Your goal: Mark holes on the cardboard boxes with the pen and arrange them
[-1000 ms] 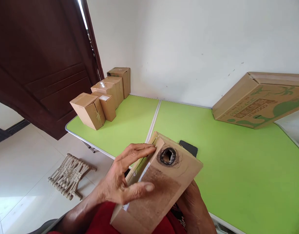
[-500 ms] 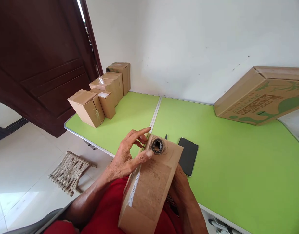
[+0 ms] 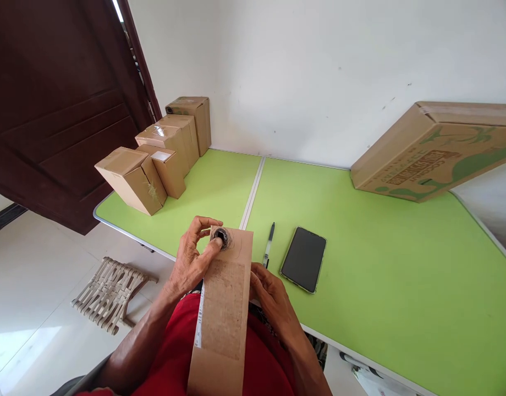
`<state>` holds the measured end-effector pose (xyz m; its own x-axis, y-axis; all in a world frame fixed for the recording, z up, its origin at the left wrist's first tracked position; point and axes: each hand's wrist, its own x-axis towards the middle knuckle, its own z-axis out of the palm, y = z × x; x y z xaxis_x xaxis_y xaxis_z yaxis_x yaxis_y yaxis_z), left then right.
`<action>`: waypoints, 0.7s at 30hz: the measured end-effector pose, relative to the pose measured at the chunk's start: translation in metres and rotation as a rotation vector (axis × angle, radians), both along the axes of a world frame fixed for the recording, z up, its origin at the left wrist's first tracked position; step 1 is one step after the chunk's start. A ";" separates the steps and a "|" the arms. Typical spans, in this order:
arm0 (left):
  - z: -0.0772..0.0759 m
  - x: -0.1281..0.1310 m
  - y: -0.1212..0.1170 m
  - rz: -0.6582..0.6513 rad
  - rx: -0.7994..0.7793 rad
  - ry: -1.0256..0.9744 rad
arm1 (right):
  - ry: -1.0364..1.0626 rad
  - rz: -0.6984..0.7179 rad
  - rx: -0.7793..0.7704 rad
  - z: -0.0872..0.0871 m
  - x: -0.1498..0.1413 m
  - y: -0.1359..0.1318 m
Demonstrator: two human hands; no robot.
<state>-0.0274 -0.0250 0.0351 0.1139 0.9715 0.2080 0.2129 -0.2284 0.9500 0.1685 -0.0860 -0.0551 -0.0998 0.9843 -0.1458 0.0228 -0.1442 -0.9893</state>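
Note:
A long, narrow cardboard box [image 3: 225,308] is held upright against my lap at the table's front edge. Near its upper end is a round hole ringed in black [image 3: 221,237], with dark scribbled lines about it. My left hand [image 3: 194,257] grips the box's upper left corner, thumb at the hole and fingers curled behind the edge. On the other side my right hand [image 3: 269,291] presses against the box with bent fingers, their tips partly hidden. A white barcode label [image 3: 199,316] runs down the left side. Close by lie a pen [image 3: 269,245] and a black phone [image 3: 303,259].
Several closed cardboard boxes [image 3: 131,179] stand in a row on the left of the green table [image 3: 380,264]. A large printed carton [image 3: 426,159] leans against the wall at the right. A woven stool [image 3: 108,294] stands on the floor at left.
The box has turned more upright and moved left in view. My left thumb has shifted onto the hole, and my right hand shows more at the side. The pen is now uncovered.

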 end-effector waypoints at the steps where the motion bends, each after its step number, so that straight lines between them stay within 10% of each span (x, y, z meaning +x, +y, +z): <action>1: 0.000 -0.001 0.001 0.013 0.011 0.025 | -0.068 -0.018 0.012 -0.003 0.003 0.002; 12: -0.003 -0.006 0.005 0.131 0.011 -0.007 | -0.826 -0.212 0.219 -0.027 0.045 0.042; 21: -0.002 -0.008 0.007 0.141 0.003 -0.009 | -1.264 -0.102 0.214 -0.007 0.057 0.072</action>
